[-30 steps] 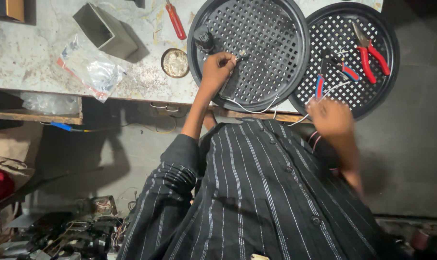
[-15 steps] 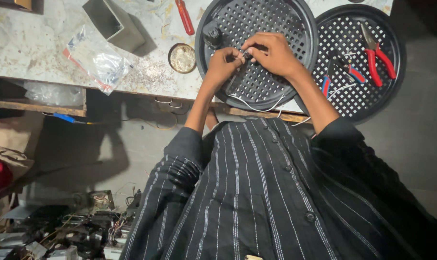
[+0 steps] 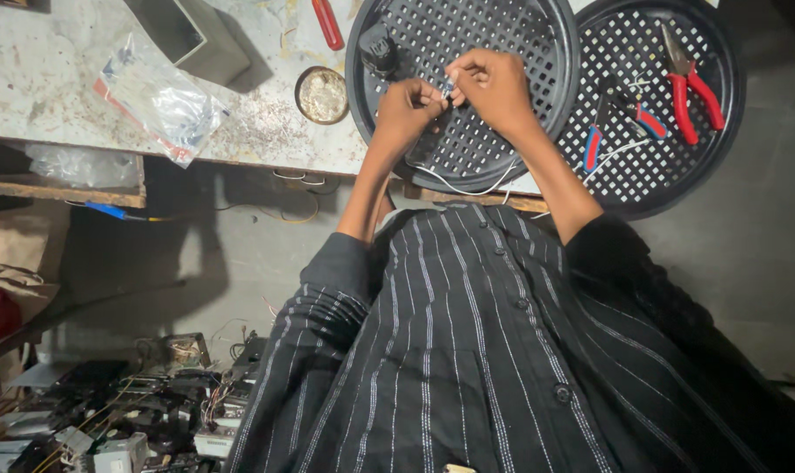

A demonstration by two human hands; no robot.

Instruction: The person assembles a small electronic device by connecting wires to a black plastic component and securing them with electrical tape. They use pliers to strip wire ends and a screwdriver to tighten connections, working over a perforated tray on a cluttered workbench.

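Left hand (image 3: 404,112): fingertips pinching a small pale connector (image 3: 448,88).
Right hand (image 3: 494,83): pinching that connector too.
Beneath: round, black perforated tray (image 3: 537,114); thin white wire (image 3: 467,186) trailing.

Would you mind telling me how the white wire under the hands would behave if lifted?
The white wire is thin and sags in a loose curve off the tray, so it is probably floppy and light. Being so slender, it may slip through the fingers or snag in the tray's holes.
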